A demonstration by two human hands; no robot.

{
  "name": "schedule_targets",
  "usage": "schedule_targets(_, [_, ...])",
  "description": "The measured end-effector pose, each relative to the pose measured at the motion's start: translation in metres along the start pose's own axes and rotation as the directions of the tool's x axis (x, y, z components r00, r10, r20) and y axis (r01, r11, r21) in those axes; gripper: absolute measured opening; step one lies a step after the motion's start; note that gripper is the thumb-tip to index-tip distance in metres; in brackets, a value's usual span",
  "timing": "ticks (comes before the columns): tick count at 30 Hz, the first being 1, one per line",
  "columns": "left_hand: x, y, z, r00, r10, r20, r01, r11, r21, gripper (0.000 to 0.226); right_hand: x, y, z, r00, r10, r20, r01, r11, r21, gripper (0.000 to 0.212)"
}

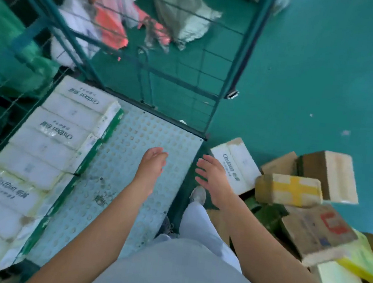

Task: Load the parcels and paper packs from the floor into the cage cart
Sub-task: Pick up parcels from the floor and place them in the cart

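A smooth teal floor [317, 63] spreads evenly lit, with grey sacks [183, 17] and orange-and-white bags [102, 15] heaped beyond the hands.

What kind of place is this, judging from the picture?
Probably a parcel sorting depot or warehouse. A green wire cage cart stands on a painted floor, taped cardboard parcels lie heaped beside it, and filled sacks lie behind.

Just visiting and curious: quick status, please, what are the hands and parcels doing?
Left hand and right hand open, empty. White paper packs line cage cart left side. Parcels still piled on floor, right. Nothing in the way.
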State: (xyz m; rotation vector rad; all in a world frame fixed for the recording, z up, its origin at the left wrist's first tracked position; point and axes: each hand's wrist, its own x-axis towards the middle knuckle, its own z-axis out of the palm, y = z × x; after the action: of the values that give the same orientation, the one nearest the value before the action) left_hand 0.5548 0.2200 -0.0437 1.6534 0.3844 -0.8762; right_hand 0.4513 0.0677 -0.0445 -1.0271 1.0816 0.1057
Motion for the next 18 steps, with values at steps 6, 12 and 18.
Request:
schedule_targets(6, [-0.004, 0.004, 0.083, 0.993, -0.001, 0.114, -0.025, 0.973, 0.228, 0.026, 0.007, 0.002, -0.084, 0.994, 0.034, -0.103, -0.015, 0.983, 0.181, 0.037])
schedule_targets(12, [-0.001, 0.014, 0.157, 0.987, -0.030, 0.157, -0.042, 0.898, 0.439, 0.030, 0.034, 0.010, -0.154, 0.988, 0.090, -0.129, -0.042, 0.941, 0.337, 0.034])
schedule_targets(18, [-0.002, 0.029, 0.239, 0.977, -0.053, 0.208, -0.075, 0.825, 0.561, 0.020, 0.047, -0.006, -0.219, 0.978, 0.129, -0.165, -0.041, 0.892, 0.451, 0.034])
